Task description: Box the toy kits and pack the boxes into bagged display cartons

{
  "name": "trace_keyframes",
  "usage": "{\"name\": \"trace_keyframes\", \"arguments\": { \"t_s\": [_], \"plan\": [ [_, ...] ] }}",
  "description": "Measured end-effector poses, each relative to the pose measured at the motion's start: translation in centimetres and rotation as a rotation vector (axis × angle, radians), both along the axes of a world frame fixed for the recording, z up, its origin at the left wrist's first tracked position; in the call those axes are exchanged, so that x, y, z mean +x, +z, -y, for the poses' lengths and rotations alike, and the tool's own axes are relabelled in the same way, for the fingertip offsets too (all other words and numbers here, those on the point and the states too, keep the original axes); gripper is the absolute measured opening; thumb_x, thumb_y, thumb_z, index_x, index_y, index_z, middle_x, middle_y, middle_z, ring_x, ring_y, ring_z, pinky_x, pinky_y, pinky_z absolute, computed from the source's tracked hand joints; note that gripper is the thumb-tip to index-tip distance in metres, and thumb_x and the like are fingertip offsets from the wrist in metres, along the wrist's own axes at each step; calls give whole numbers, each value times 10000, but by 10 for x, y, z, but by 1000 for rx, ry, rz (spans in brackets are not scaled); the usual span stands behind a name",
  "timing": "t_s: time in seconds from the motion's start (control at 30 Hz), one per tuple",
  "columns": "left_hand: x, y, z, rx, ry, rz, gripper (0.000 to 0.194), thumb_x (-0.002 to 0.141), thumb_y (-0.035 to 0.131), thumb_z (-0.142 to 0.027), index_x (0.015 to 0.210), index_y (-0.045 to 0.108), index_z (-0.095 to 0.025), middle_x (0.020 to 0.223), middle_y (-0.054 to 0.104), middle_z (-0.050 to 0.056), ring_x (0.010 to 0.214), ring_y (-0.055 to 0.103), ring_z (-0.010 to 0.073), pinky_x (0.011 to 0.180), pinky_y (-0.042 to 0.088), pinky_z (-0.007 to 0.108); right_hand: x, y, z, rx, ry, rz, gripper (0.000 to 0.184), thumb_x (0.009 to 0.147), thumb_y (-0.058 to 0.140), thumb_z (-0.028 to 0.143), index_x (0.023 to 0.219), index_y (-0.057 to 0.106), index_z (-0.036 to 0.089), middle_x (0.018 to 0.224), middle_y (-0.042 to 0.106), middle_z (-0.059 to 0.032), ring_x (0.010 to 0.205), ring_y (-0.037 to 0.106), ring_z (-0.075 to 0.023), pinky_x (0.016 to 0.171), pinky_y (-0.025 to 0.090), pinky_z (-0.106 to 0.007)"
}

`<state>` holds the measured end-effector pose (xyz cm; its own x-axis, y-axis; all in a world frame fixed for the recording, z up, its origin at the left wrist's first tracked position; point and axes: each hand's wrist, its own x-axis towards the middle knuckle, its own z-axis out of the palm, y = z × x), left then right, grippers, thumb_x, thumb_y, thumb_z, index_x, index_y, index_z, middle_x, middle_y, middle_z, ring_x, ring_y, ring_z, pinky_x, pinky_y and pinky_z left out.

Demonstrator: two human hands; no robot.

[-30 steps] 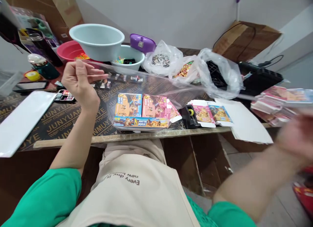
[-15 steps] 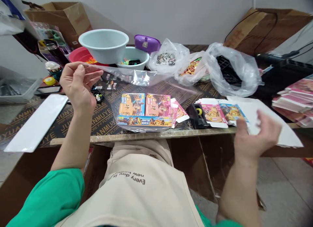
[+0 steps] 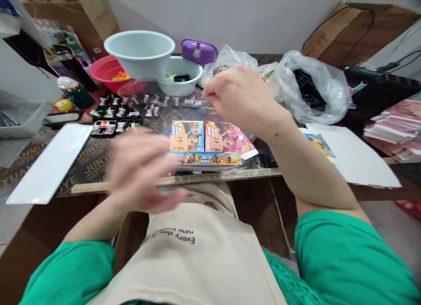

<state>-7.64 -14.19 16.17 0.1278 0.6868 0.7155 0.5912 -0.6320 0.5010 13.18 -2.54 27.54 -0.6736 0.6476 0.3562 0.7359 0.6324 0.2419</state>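
My right hand (image 3: 241,99) is raised over the table with its fingers pinched on the edge of a clear plastic bag (image 3: 158,97). The bag stretches leftward above rows of small toy pieces (image 3: 131,105). My left hand (image 3: 141,169) is low near the table's front edge, smeared by motion, so its fingers cannot be read. Just beyond it lies a pack of colourful printed boxes (image 3: 204,143), blue and pink, flat on the table.
A pale blue bowl (image 3: 140,51), a red basin (image 3: 108,70), a purple case (image 3: 199,51) and crumpled plastic bags (image 3: 315,90) stand at the back. A white strip (image 3: 49,164) lies at the left, white paper (image 3: 355,156) at the right, stacked flat cartons (image 3: 394,129) beyond.
My right hand swung in from the far right and took the bag's edge. My left hand let go of the bag and dropped toward the table's front edge.
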Motion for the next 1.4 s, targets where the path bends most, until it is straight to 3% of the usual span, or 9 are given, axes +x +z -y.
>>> {"name": "trace_keyframes", "arguments": {
  "t_s": [0.1,0.2,0.33,0.5,0.67,0.93,1.13,1.27,1.4],
  "plan": [
    [37,-23,11,56,-89,-418,389,833,727,-400,1212,668,-335,1094,736,53,1052,660,283,1000,473,498,9,-12,20,37,72,-31,204,884,506,97,769,659,168,804,690,-72,797,658,-215,729,493,-345],
    [45,-38,-7,74,-11,-603,118,940,575,-237,945,693,-224,850,698,63,857,627,234,818,467,410,20,-26,41,76,158,-107,285,936,425,108,756,634,178,731,633,-54,759,606,-183,750,460,-340],
    [37,-45,-31,-50,-3,-385,165,920,581,-218,770,651,-221,738,668,15,745,598,192,719,417,350,31,-56,70,34,196,-157,335,967,389,96,760,638,185,685,587,-55,731,554,-196,740,416,-368],
    [48,-58,-47,-118,176,-74,157,759,680,-176,627,608,-224,632,636,-19,656,584,173,730,445,365,29,-136,99,199,260,-107,343,962,456,72,684,621,187,603,511,-44,646,458,-192,610,326,-355],
    [49,-55,-44,-165,108,134,112,729,720,-207,774,622,-234,683,634,-34,678,586,155,731,496,348,29,-196,89,214,233,-171,289,998,465,111,812,679,167,628,538,-42,687,508,-196,641,368,-357],
    [85,-46,-56,-12,414,0,365,706,816,-450,769,537,-224,898,620,63,1069,580,329,997,386,511,24,-212,51,316,321,-393,255,972,511,98,805,694,159,772,652,-91,803,590,-211,734,431,-363],
    [55,-42,-60,60,434,351,224,837,750,-276,696,580,-231,727,518,3,816,546,197,837,424,371,28,-211,39,267,333,-322,208,998,503,121,942,703,141,686,582,-47,752,558,-187,705,407,-358],
    [17,-70,-37,70,387,560,304,826,793,-390,645,612,-225,643,501,-28,635,476,136,678,415,315,33,-206,30,349,394,-284,222,994,494,103,915,699,137,681,572,-45,735,531,-181,664,381,-352],
    [1,-118,-41,-18,268,753,393,746,844,-489,642,606,-195,880,625,21,857,602,149,762,476,281,33,-203,19,290,484,-244,256,1004,470,116,904,703,146,674,549,-41,730,510,-182,647,361,-360]
  ]
}}
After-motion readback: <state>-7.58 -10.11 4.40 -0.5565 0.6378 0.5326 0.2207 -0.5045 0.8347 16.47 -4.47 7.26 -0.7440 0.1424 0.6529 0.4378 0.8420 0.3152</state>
